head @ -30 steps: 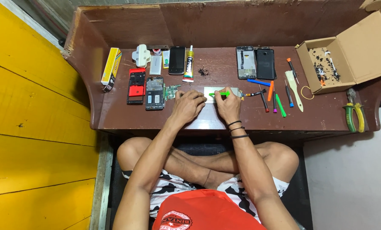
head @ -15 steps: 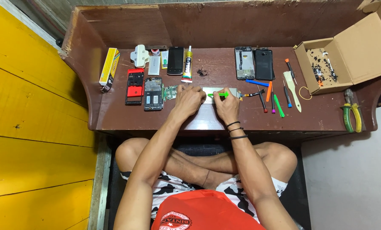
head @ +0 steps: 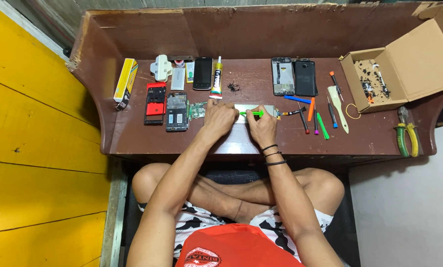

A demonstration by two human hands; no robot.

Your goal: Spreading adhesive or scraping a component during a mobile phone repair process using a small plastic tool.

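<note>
Little has changed: the right hand (head: 262, 126) stays clamped on the green tool (head: 251, 113), left hand (head: 219, 117) still pressing the phone (head: 253, 110) flat.

Taking the glue tube (head: 216, 79) on the desk (head: 132, 133) as landmark: two phone frames (head: 166, 106) lie to its left, a box (head: 125, 83) further left. Two phones (head: 295, 76) lie to its right, screwdrivers (head: 315, 116) beyond them, then a carton (head: 404, 64) and pliers (head: 406, 136) far right. Both hands (head: 241, 121) rest just in front of it.
</note>
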